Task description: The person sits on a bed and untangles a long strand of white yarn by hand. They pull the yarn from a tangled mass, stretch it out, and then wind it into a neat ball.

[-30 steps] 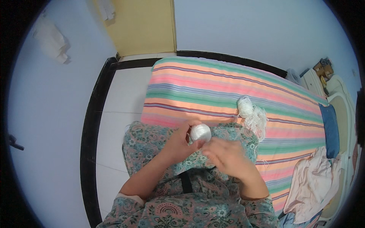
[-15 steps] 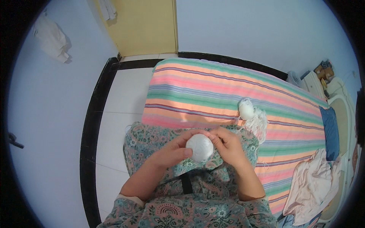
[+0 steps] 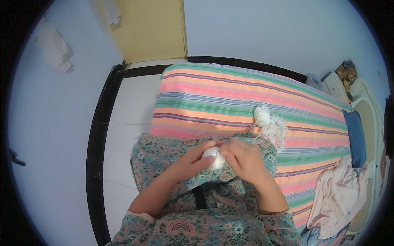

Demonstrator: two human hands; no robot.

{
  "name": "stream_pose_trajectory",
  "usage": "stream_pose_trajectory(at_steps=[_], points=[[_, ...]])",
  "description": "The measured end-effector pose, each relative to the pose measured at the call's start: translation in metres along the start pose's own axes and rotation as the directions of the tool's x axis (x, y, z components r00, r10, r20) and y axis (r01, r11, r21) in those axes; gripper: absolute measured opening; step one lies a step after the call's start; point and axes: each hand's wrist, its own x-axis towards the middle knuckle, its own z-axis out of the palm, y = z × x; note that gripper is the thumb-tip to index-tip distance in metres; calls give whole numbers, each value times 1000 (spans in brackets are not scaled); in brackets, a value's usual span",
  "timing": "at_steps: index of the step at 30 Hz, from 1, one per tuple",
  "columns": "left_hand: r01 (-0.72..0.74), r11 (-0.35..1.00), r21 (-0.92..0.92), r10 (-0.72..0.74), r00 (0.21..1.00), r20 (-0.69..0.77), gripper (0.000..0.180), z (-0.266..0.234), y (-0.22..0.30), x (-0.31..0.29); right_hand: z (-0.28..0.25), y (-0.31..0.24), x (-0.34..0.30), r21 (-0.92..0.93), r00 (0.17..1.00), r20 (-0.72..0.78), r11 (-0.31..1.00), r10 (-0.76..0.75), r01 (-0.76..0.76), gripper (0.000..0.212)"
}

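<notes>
My left hand (image 3: 193,160) grips a white ball of yarn (image 3: 216,161) above my lap, its thumb lying across the front of the ball. Against the ball's right side is my right hand (image 3: 244,160), its fingers bent and pressed together, slightly blurred. Whatever those fingers pinch is hidden. A second white yarn ball (image 3: 262,116) rests on the striped bed to the right, beyond my knee. Beside it, a loose heap of white yarn (image 3: 274,133) spreads toward my lap.
A striped sheet covers the bed (image 3: 221,92). On its right side are a blue pillow (image 3: 355,137) and a crumpled pale garment (image 3: 334,197). A yellow door (image 3: 152,30) stands at the far left. White tiled floor (image 3: 133,100) lies left of the bed.
The ball has turned in my left hand and shows a different side. My right hand has moved in over its upper right edge. The view has shifted slightly.
</notes>
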Motion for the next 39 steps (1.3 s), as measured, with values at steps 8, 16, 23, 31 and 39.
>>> stream_pose_trajectory(at_steps=[8, 16, 23, 31, 39], points=[[14, 782, -623, -145, 976, -160, 43, -4, -1, 6, 36, 13, -19, -118, 980, 123, 983, 155, -140, 13], [-91, 877, 472, 259, 916, -305, 37, -6, -30, 30, 18, 8, 1, 117, 995, 84, 993, -46, 37, 14], [198, 778, -597, -253, 968, -8, 36, -3, -23, 19, 17, 49, 16, 331, 975, 77, 917, 207, -220, 18], [-29, 759, -650, -174, 954, -245, 40, -10, -21, 28, 33, 28, -11, -32, 978, 163, 992, 127, -123, 15], [-2, 995, 100, 29, 964, -264, 39, -6, -28, 24, 11, 3, 3, 48, 988, 156, 999, -2, -6, 13]])
